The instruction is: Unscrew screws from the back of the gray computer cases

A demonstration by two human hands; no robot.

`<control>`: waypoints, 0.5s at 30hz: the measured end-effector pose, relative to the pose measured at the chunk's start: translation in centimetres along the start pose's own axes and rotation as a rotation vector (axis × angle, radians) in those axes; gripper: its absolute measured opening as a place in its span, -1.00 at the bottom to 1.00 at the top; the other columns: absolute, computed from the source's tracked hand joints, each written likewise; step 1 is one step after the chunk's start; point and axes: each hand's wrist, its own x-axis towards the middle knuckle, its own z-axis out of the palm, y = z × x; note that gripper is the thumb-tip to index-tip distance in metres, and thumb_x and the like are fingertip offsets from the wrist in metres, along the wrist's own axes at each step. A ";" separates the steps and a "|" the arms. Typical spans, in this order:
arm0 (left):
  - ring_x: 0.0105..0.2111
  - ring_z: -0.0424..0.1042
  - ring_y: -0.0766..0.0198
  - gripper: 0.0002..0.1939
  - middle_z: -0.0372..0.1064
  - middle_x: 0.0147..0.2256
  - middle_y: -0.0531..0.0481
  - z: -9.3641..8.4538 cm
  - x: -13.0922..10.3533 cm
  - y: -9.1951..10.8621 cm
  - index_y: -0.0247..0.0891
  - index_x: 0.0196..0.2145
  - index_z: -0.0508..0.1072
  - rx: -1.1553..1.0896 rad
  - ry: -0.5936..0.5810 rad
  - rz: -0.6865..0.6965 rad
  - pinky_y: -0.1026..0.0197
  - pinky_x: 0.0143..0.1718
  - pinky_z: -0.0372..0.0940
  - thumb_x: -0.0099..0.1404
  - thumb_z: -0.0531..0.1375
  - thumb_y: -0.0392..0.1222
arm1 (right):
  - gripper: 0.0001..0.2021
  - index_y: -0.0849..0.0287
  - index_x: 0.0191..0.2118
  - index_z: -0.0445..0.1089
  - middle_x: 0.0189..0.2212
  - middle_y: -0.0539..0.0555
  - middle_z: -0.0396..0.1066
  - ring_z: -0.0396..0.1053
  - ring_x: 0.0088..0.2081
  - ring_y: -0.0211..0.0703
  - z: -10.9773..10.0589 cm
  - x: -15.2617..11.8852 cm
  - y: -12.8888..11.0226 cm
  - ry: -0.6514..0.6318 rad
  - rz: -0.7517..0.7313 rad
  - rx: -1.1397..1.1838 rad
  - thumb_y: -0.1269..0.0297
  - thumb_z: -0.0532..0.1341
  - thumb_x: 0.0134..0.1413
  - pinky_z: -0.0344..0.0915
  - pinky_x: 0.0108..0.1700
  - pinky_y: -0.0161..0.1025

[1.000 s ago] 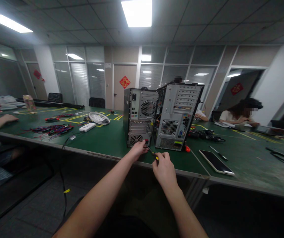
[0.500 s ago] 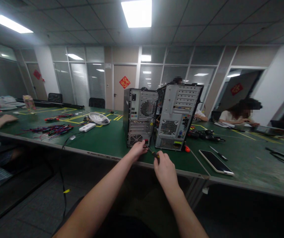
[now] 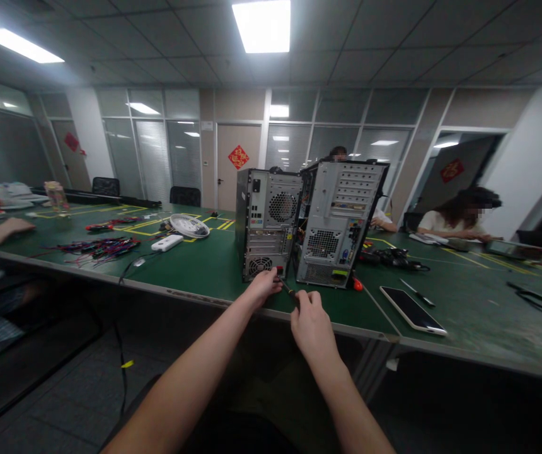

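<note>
Two computer tower cases stand side by side, rear panels facing me: a narrower left tower [image 3: 273, 236] and a wider right tower [image 3: 321, 217] with its side open. My right hand [image 3: 312, 321] is closed round the dark handle of a screwdriver [image 3: 288, 291], whose shaft points up and left at the left tower's lower right corner. At that corner my left hand [image 3: 262, 289] is closed, thumb and fingers pinched about the front end of the shaft. The screwdriver's tip and any screw there are hidden by my fingers.
On the green table [image 3: 209, 271] lie a phone [image 3: 413, 309], another screwdriver [image 3: 417, 293], black cables [image 3: 396, 257], a white basket [image 3: 190, 226], a white power bank-like block [image 3: 167, 243] and a heap of thin coloured wires [image 3: 103, 248]. Other people sit left, right and behind the towers.
My right hand has shifted slightly and its grip on the screwdriver handle has turned a little. My left hand and both towers stay in place.
</note>
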 end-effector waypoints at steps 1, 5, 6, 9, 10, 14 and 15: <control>-0.34 0.55 0.26 -0.72 0.49 -0.21 -0.23 0.0 0.0 0.0 -0.37 -0.22 0.44 0.000 0.003 0.000 0.19 -0.22 0.50 0.47 0.21 -0.04 | -0.77 0.20 0.06 0.36 -0.04 0.14 0.30 0.47 -0.21 -0.12 -0.1 0.0 -0.1 -0.009 -0.002 0.002 0.47 0.15 0.34 0.23 -0.25 -0.25; -0.36 0.55 0.27 -0.70 0.49 -0.18 -0.26 0.0 -0.1 0.1 -0.39 -0.20 0.44 0.005 0.011 0.004 0.18 -0.22 0.51 0.46 0.21 -0.03 | -0.79 0.22 0.08 0.34 -0.03 0.16 0.31 0.49 -0.20 -0.13 -0.5 -0.1 -0.5 -0.034 0.004 0.006 0.44 0.12 0.39 0.24 -0.26 -0.27; -0.36 0.55 0.27 -0.70 0.50 -0.18 -0.27 0.1 -0.2 0.1 -0.39 -0.20 0.44 0.006 0.011 0.005 0.19 -0.22 0.51 0.46 0.21 -0.03 | -0.80 0.23 0.07 0.34 -0.03 0.16 0.31 0.49 -0.20 -0.13 -0.5 -0.1 -0.6 -0.036 0.007 0.004 0.44 0.12 0.40 0.24 -0.26 -0.27; -0.34 0.56 0.27 -0.70 0.51 -0.20 -0.26 0.2 -0.1 0.2 -0.37 -0.20 0.44 0.013 0.007 0.012 0.22 -0.24 0.50 0.46 0.22 -0.02 | -0.83 0.22 0.05 0.35 -0.06 0.15 0.32 0.49 -0.21 -0.14 -0.6 -0.1 -0.6 -0.036 0.014 -0.004 0.42 0.11 0.42 0.22 -0.27 -0.28; -0.34 0.56 0.27 -0.71 0.52 -0.21 -0.24 0.2 -0.1 0.1 -0.36 -0.21 0.44 0.025 0.008 0.017 0.22 -0.24 0.50 0.45 0.22 -0.02 | -0.83 0.21 0.04 0.35 -0.06 0.15 0.32 0.48 -0.21 -0.14 -0.5 -0.1 -0.6 -0.034 0.014 -0.005 0.41 0.11 0.42 0.22 -0.28 -0.28; -0.32 0.56 0.25 -0.77 0.52 -0.30 -0.15 -0.3 -1.0 0.1 -0.30 -0.32 0.44 0.245 0.020 0.187 0.24 -0.26 0.44 0.44 0.19 -0.09 | -0.82 0.21 0.06 0.34 -0.07 0.13 0.31 0.47 -0.26 -0.16 -0.2 0.0 -0.2 -0.012 0.010 0.008 0.41 0.13 0.41 0.20 -0.30 -0.27; -0.33 0.55 0.24 -0.80 0.51 -0.33 -0.11 -0.6 -1.4 0.3 -0.28 -0.32 0.46 0.355 0.035 0.292 0.24 -0.28 0.41 0.42 0.20 -0.12 | -0.81 0.20 0.06 0.34 -0.07 0.12 0.31 0.47 -0.26 -0.17 -0.2 0.1 0.0 -0.009 0.011 0.013 0.41 0.13 0.41 0.20 -0.30 -0.27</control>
